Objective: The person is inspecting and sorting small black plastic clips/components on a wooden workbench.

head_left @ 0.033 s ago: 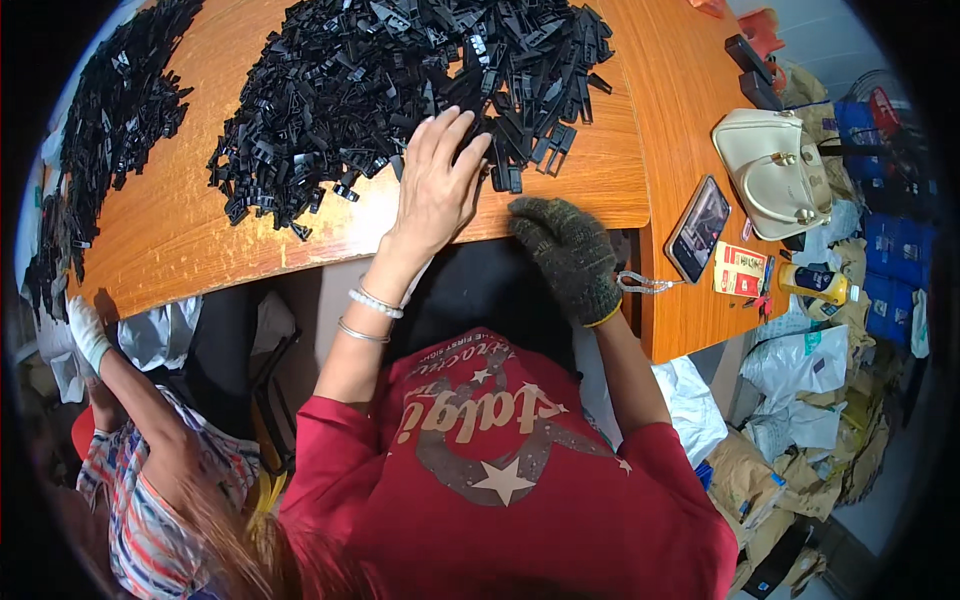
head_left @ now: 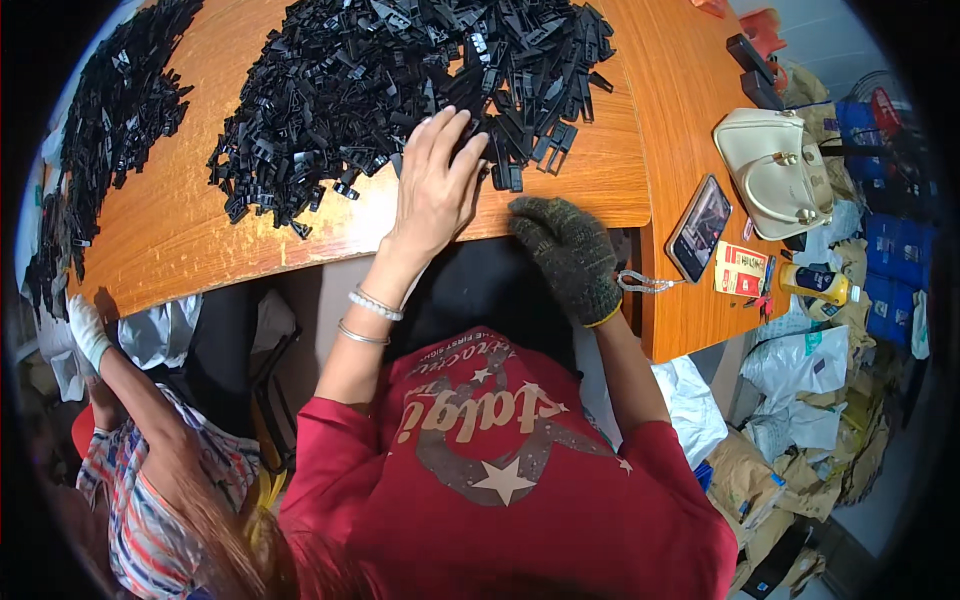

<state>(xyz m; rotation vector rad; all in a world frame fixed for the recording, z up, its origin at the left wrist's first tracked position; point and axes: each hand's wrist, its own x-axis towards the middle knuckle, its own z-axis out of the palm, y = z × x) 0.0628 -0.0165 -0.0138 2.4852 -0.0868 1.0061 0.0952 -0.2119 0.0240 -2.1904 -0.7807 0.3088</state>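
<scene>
A big heap of small black plastic clips [head_left: 350, 90] covers the table in front of me. My left hand [head_left: 437, 185] is bare, with a beaded bracelet and a bangle at the wrist. It is open, its fingers stretched out over the heap's near edge, the tips touching the black parts. My right hand [head_left: 570, 258], in a dark knitted glove, is at the table's front edge, right of a few loose clips [head_left: 507, 177]. Its fingers are bent and pressed together; whatever they may hold is hidden from view.
The wooden table [head_left: 200, 250] has a second black heap [head_left: 120, 110] at far left, near a co-worker's white-gloved hand [head_left: 88, 328]. On the right side table [head_left: 690, 320] lie a phone [head_left: 698, 230] with a beaded strap, a cream handbag [head_left: 770, 170] and a bottle [head_left: 818, 284]. Bags [head_left: 800, 360] crowd the right.
</scene>
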